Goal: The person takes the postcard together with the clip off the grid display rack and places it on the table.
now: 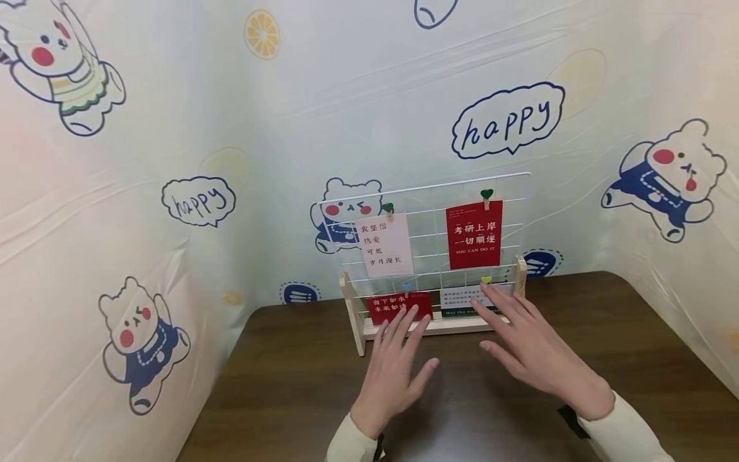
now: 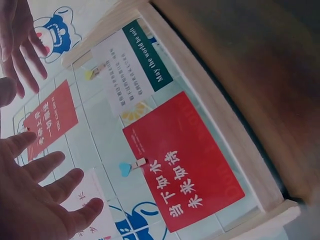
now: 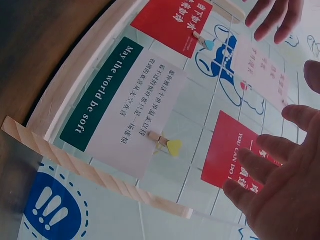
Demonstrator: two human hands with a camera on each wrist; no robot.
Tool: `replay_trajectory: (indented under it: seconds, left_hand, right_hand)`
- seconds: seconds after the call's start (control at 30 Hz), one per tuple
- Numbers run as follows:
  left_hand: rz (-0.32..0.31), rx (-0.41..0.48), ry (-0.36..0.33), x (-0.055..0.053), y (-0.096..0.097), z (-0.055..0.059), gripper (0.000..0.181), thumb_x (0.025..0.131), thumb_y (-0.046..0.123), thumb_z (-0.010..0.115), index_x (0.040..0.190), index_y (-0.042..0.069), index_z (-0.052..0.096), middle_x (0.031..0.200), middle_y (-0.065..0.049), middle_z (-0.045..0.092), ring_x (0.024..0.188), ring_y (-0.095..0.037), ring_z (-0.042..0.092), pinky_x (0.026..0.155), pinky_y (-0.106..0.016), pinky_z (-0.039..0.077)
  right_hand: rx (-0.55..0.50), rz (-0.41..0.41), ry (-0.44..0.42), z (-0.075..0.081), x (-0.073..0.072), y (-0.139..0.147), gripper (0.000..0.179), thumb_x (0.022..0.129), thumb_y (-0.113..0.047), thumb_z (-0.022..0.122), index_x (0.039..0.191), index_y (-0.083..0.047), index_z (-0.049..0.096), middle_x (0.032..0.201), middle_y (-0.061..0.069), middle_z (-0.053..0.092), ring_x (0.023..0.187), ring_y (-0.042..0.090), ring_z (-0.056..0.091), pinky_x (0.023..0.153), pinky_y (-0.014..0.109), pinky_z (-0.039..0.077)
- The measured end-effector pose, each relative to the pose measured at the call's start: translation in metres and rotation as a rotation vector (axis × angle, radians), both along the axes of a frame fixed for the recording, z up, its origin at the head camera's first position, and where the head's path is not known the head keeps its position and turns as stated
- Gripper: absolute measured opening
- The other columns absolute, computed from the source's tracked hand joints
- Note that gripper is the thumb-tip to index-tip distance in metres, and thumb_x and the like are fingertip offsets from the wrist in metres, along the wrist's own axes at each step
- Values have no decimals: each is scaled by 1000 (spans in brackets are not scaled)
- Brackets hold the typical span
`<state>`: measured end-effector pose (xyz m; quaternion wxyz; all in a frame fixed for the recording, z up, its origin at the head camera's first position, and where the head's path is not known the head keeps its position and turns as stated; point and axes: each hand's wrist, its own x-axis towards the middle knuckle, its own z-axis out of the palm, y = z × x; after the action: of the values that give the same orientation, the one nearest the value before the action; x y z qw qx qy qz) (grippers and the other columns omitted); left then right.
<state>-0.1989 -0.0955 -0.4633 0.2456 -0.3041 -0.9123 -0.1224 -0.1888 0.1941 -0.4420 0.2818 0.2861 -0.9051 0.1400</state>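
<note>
My left hand [image 1: 395, 366] is held up before a small white wire grid rack [image 1: 427, 187], fingers spread and nothing in them. Likewise empty, my right hand [image 1: 534, 343] reaches toward the rack's right half with its fingers extended. Four cards hang on the grid from small heart clips: a white card [image 1: 385, 247] upper left, a red card [image 1: 475, 234] upper right, another red card [image 2: 185, 165] lower left, and a white-and-green card [image 3: 122, 100] lower right. The lower clips are a blue heart clip [image 2: 131, 167] and a yellow heart clip [image 3: 170, 146].
The rack's wooden base [image 1: 450, 326] stands near the back edge of a dark brown table [image 1: 277, 385]. Behind and on both sides hangs a pale curtain [image 1: 358, 96] printed with cartoon bears, fruit slices and "happy" bubbles.
</note>
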Motion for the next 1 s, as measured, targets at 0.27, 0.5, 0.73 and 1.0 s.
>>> replay_trajectory:
  seconds: [0.27, 0.5, 0.73, 1.0]
  left_hand:
    - [-17, 72, -2, -9, 4, 5, 71, 97, 51, 63, 160, 25, 41, 169, -2, 39, 153, -26, 42, 119, -59, 41]
    - [-56, 139, 3, -16, 13, 8, 74, 97, 47, 66, 161, 27, 37, 169, -3, 39, 154, -25, 41, 118, -58, 43]
    - [-75, 217, -10, -26, 25, 14, 72, 97, 40, 67, 161, 25, 38, 167, -2, 41, 151, -24, 45, 118, -54, 44]
    - [-65, 302, -89, -36, 32, 17, 68, 98, 42, 66, 159, 25, 42, 165, -2, 44, 149, -25, 47, 118, -56, 44]
  right_hand:
    - [-20, -3, -17, 5, -6, 0, 77, 100, -70, 30, 159, -21, 44, 167, 16, 40, 147, 38, 44, 114, 65, 39]
    - [-41, -7, -32, 12, -11, -1, 76, 93, -42, 75, 159, -21, 44, 165, 17, 41, 147, 39, 45, 113, 68, 40]
    - [-89, 2, -10, 17, -14, 1, 70, 101, -58, 56, 158, -18, 46, 162, 20, 44, 143, 39, 48, 111, 68, 43]
    - [-115, -16, 5, 23, -18, 4, 72, 93, -40, 75, 155, -14, 49, 161, 21, 46, 141, 42, 51, 109, 69, 45]
